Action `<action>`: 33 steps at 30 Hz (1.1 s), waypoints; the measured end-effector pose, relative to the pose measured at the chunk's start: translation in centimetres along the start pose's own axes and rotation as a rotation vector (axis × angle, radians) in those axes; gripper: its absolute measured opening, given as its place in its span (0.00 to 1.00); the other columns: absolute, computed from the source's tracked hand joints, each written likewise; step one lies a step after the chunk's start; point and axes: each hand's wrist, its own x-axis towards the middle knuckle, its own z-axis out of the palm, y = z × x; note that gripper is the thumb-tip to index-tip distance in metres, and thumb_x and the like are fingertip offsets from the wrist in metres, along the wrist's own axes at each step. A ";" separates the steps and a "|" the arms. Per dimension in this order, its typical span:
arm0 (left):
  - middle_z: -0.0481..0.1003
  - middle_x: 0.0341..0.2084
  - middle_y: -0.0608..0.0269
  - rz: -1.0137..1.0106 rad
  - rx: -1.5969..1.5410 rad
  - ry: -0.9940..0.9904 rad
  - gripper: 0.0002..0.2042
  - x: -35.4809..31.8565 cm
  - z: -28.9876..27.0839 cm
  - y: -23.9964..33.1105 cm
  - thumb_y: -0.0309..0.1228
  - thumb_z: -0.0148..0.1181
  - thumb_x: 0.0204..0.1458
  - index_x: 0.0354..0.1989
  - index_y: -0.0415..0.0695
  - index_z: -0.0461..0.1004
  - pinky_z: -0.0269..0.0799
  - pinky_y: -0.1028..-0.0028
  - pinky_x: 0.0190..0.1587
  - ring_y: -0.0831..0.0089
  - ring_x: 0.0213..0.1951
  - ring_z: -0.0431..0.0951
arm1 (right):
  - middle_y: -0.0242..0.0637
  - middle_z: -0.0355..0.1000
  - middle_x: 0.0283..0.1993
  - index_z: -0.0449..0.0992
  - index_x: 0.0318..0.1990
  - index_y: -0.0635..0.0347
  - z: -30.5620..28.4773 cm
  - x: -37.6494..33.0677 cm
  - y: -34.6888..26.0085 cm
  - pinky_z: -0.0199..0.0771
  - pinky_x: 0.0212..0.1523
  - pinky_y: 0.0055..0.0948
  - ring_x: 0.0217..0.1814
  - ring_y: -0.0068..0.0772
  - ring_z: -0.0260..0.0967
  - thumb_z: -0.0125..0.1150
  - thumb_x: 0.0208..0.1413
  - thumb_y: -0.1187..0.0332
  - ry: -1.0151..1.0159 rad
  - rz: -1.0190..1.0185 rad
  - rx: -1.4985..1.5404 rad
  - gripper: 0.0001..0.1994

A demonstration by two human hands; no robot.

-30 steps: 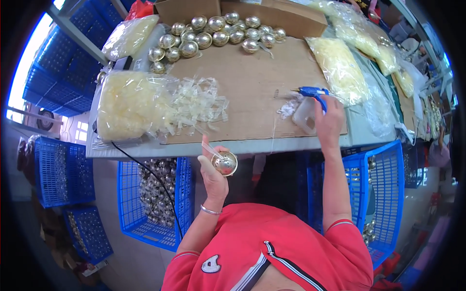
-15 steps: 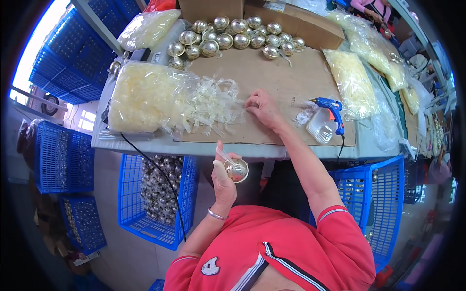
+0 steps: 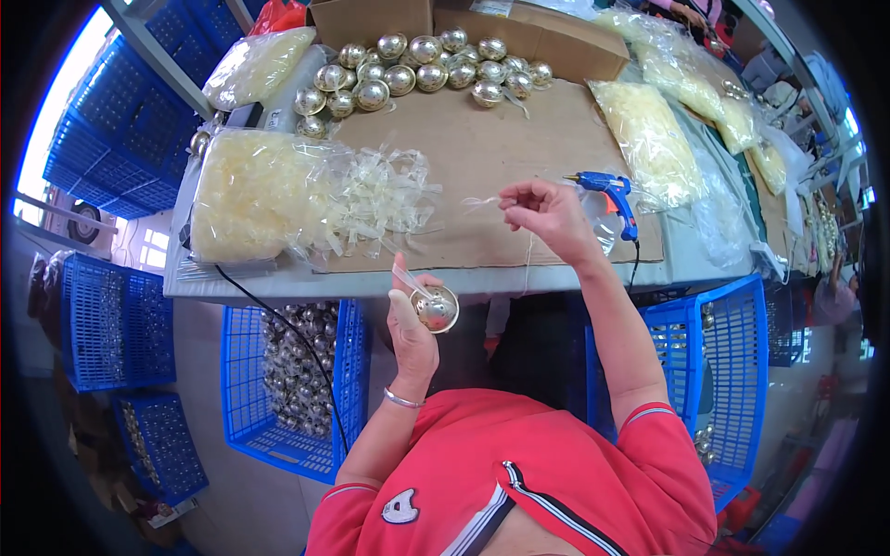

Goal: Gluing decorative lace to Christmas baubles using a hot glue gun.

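My left hand is closed round a shiny gold ball ornament, held in front of the table edge. A pale translucent ribbon stands up from the ball by my fingers. Over the cardboard, my right hand pinches a thin, wispy ribbon whose end points left. A fine thread hangs below that hand. Loose translucent ribbons spill from a clear plastic bag to the left. Just beyond my right hand lies a blue glue gun, partly covering a clear plastic tray.
Several gold balls are heaped at the back of the cardboard sheet, before cardboard boxes. More filled bags lie to the right. Blue crates stand below the table, and a black cable hangs over its edge.
My right hand has moved right, away from the ribbon pile, and now carries a ribbon between its fingertips. My left hand still holds the ball. The whole view has shifted slightly.
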 end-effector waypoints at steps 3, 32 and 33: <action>0.69 0.33 0.65 -0.004 0.008 -0.030 0.35 0.7 0.6 0.4 0.59 0.31 0.58 0.68 0.50 0.42 0.67 0.83 0.23 0.80 0.27 0.70 | 0.33 0.74 0.29 0.76 0.36 0.69 -0.9 -3.2 -1.2 0.69 0.30 0.17 0.27 0.17 0.69 0.58 0.51 0.78 -0.047 0.031 0.021 0.05; 0.67 0.38 0.72 -0.134 -0.091 -0.338 0.30 -0.5 8.9 -2.0 0.29 0.47 0.57 0.68 0.50 0.44 0.69 0.86 0.32 0.87 0.32 0.69 | 0.28 0.71 0.29 0.72 0.36 0.65 -1.4 -10.1 1.5 0.69 0.33 0.15 0.31 0.14 0.68 0.59 0.50 0.78 0.137 0.085 0.088 0.06; 0.68 0.38 0.72 -0.144 -0.082 -0.314 0.30 -0.6 9.1 -2.0 0.28 0.47 0.57 0.68 0.49 0.45 0.69 0.86 0.31 0.87 0.32 0.69 | 0.28 0.70 0.28 0.70 0.37 0.64 -1.4 -10.3 1.8 0.68 0.32 0.15 0.30 0.14 0.67 0.60 0.49 0.78 0.165 0.085 0.112 0.08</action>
